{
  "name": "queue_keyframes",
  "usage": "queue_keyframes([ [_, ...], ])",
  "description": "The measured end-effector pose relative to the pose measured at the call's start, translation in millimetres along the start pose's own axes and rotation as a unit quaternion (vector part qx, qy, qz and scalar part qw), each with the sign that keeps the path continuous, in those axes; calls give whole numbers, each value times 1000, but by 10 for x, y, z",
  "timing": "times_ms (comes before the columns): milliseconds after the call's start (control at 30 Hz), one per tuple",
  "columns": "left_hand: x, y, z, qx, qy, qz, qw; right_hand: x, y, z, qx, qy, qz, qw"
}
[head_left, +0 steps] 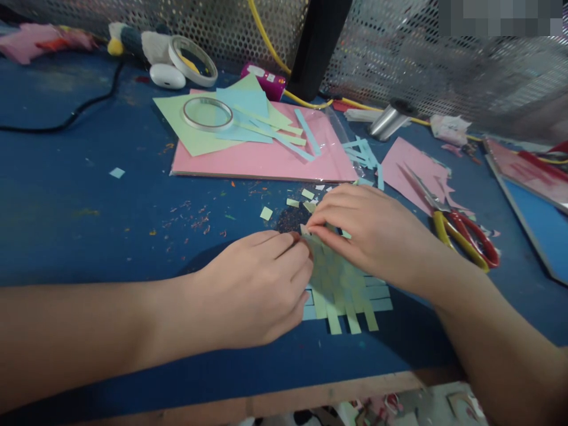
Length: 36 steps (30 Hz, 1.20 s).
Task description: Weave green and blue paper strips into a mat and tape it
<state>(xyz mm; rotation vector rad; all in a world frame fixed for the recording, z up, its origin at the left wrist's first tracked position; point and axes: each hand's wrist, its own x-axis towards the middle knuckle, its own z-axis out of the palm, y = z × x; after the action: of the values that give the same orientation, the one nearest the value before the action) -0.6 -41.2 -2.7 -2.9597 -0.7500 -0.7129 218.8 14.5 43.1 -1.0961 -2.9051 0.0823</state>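
A mat woven from pale green and light blue paper strips [341,284] lies on the blue table, its loose strip ends sticking out at the bottom and right. My left hand [266,284] is closed at the mat's left edge and covers part of it; its fingertips are partly hidden. Thumb and fingers of my right hand [368,228] pinch together on a pale strip end at the mat's upper left corner. The two hands nearly meet there. Small green paper scraps [266,213] lie just beyond them.
Scissors with red and yellow handles [465,236] rest by a cut pink sheet [410,171] on the right. Behind the hands is a pink paper pack [266,163] with green and blue sheets and a tape ring [207,125]. A wire spool [390,121] stands near the mesh wall.
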Motion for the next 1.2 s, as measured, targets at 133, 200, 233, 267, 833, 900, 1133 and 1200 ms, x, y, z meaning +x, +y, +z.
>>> queue_keyframes([
  [133,1,4,0,0,-2,-3,1000,-12,-19,-1,9,17,10,1000],
  [200,0,2,3,-2,-1,-5,1000,-16,-35,0,4,21,8,1000],
  [233,0,2,6,-1,1,-4,1000,-19,-43,1,-1,24,6,1000],
  [267,0,2,9,0,3,-3,1000,-22,-51,3,-8,28,3,1000],
  [833,3,0,13,8,17,3,1000,-10,-168,60,-3,47,39,998],
  [900,3,-1,11,11,14,4,1000,-4,-160,64,11,50,41,998],
  [1133,5,-6,9,14,13,3,1000,-6,-132,40,31,55,30,998],
  [1200,7,-5,7,16,13,3,1000,-19,-131,36,31,54,22,998],
])
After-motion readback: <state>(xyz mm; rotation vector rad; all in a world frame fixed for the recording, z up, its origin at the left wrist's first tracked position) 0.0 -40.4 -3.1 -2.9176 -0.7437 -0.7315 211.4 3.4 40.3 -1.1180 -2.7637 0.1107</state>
